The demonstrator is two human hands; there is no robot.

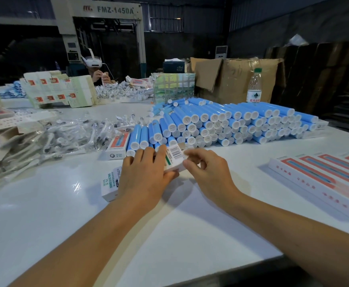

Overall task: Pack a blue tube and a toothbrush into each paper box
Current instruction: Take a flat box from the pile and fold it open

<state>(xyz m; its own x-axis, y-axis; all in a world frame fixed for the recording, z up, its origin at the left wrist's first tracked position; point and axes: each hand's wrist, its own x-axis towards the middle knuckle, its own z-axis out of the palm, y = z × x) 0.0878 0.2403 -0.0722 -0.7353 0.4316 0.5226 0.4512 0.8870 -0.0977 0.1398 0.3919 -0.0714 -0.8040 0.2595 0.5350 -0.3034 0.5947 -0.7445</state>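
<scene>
A long white paper box (109, 187) with a barcode on its far end lies across the table's middle. My left hand (144, 175) lies over it with fingers wrapped round its body. My right hand (206, 170) pinches the box's far end by the barcode. Just behind the box lies a big stack of blue tubes (221, 125) with white caps. Bagged toothbrushes (70, 137) are heaped at the left. What the box holds is hidden.
Filled boxes (322, 179) lie in a row at the right. One more box (117, 146) sits beside the tubes. Flat box blanks (57, 88) are at the back left, with a water bottle (254, 88) and cardboard cartons (231, 77) behind the tubes. A person sits across the table.
</scene>
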